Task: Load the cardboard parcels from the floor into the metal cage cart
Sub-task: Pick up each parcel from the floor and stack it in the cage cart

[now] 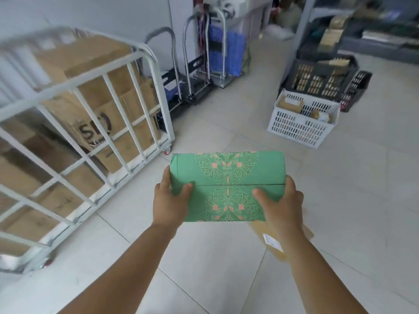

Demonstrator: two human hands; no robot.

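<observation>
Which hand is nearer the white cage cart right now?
Left. The left hand grips the green box on the side facing the cage cart; the right hand grips the far side.

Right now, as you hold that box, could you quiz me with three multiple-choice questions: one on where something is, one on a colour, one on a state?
1. Where is the cage cart?
A. left of the box
B. right of the box
C. behind the baskets

2. What colour is the box?
A. brown
B. green
C. white

3. How is the box held?
A. left hand only
B. lying on the floor
C. both hands, the right hand too

Answers: 1 A, the cart stands at the left; 2 B, green with a patterned print; 3 C, one hand grips each end.
</observation>
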